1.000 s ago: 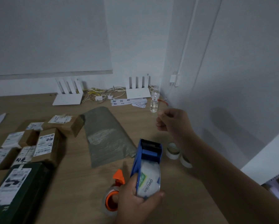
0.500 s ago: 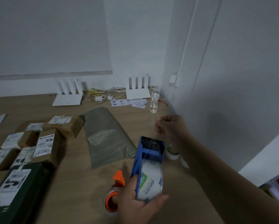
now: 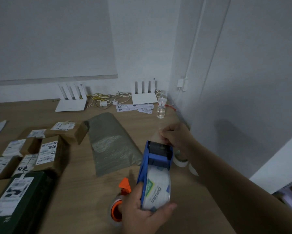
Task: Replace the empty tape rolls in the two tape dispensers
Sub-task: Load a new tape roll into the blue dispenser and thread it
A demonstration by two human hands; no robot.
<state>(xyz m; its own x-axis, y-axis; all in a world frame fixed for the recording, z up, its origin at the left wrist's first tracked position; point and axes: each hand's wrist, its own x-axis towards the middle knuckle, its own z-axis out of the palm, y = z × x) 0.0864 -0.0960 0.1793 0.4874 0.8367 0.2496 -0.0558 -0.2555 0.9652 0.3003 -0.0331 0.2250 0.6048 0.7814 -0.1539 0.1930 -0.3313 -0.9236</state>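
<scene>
While left hand (image 3: 142, 206) grip wraps blue dispenser (image 3: 156, 168) holding new roll (image 3: 157, 188), right hand (image 3: 175, 137) grip pinches tape end (image 3: 156, 135) at cutter; next likely seat or tear it there.

Wooden table (image 3: 77, 188) bearing a grey mailer bag (image 3: 111, 144) at centre, with labelled cardboard parcels (image 3: 45, 149) and a dark green box (image 3: 21, 200) to its left. Along the far wall stand two white routers (image 3: 71, 100) (image 3: 144, 95) joined by tangled cables (image 3: 106, 98). A clear water bottle (image 3: 161, 107) stands upright near the corner, just beside paper slips (image 3: 133, 108).
</scene>
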